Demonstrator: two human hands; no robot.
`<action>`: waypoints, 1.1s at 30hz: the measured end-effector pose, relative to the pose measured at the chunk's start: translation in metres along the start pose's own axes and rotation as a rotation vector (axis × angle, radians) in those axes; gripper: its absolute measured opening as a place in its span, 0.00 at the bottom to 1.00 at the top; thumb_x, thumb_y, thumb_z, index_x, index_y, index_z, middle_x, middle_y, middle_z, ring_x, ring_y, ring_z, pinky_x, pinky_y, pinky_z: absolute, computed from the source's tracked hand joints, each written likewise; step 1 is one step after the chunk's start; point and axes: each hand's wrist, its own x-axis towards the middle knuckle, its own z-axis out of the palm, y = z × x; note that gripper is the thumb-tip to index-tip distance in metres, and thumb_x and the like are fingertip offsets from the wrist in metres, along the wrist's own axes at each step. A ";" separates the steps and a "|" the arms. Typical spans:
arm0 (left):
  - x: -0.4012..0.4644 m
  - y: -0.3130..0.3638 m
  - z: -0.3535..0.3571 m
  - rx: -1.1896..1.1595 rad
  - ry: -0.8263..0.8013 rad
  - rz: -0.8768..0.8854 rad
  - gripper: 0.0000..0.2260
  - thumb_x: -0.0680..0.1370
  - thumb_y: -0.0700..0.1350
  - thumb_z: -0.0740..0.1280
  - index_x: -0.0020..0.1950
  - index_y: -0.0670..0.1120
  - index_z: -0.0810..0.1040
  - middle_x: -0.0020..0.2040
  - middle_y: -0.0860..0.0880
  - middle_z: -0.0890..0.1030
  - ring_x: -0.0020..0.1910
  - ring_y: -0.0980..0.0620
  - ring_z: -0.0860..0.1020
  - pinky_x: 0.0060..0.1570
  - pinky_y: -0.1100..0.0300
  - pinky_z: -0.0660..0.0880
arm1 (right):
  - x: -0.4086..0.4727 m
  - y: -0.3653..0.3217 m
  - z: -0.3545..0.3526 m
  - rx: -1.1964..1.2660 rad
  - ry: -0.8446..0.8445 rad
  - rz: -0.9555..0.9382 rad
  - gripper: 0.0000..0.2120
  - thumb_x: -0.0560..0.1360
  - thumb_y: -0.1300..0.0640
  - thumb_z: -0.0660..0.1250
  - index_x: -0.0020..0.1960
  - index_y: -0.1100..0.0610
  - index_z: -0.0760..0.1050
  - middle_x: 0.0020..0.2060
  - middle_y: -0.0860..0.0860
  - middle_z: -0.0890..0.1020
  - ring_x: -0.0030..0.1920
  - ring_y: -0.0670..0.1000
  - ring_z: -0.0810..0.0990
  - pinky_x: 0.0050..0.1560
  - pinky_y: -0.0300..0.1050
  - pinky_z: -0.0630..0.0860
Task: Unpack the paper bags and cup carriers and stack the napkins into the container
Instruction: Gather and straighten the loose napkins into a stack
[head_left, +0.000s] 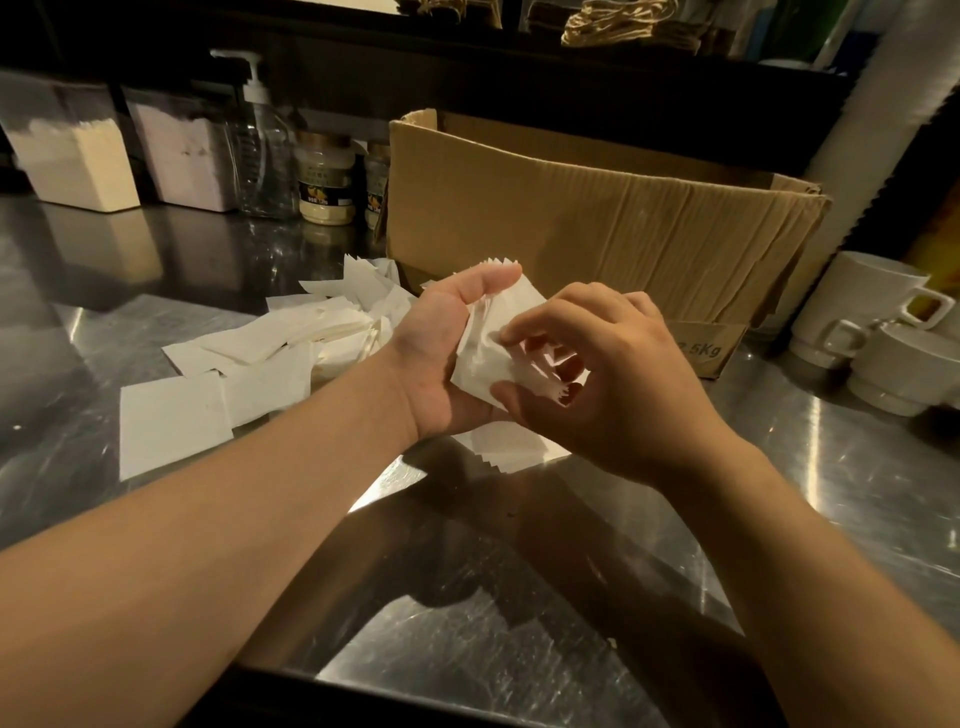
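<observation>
My left hand holds a small bunch of white packets with zigzag edges, thumb on top, above the steel counter. My right hand pinches the same bunch from the right with curled fingers. Several more white packets lie scattered on the counter to the left, and a few lie under my hands. An open cardboard box stands just behind my hands.
Two clear containers of stacked white paper stand at the back left, beside a pump bottle and two jars. White cups sit stacked at the right. Paper bags sit on the shelf above.
</observation>
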 end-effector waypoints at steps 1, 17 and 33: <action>0.000 0.000 0.000 -0.008 -0.007 -0.008 0.19 0.79 0.59 0.64 0.63 0.49 0.78 0.43 0.44 0.84 0.47 0.45 0.82 0.48 0.46 0.80 | 0.000 0.000 0.000 0.003 0.001 0.005 0.22 0.73 0.35 0.62 0.59 0.48 0.79 0.53 0.46 0.82 0.52 0.49 0.80 0.56 0.54 0.73; -0.008 -0.007 -0.005 0.213 -0.397 -0.293 0.36 0.63 0.45 0.74 0.70 0.48 0.71 0.48 0.40 0.79 0.40 0.43 0.80 0.45 0.47 0.78 | 0.005 0.022 -0.036 0.901 -0.503 0.577 0.20 0.75 0.60 0.74 0.65 0.51 0.76 0.57 0.51 0.84 0.59 0.55 0.83 0.61 0.61 0.80; 0.000 -0.044 0.049 0.900 0.123 0.272 0.17 0.72 0.43 0.79 0.57 0.54 0.80 0.50 0.56 0.86 0.52 0.56 0.83 0.53 0.63 0.80 | -0.086 0.062 -0.054 1.014 0.034 0.751 0.18 0.74 0.73 0.70 0.58 0.55 0.76 0.50 0.53 0.84 0.51 0.54 0.84 0.52 0.46 0.83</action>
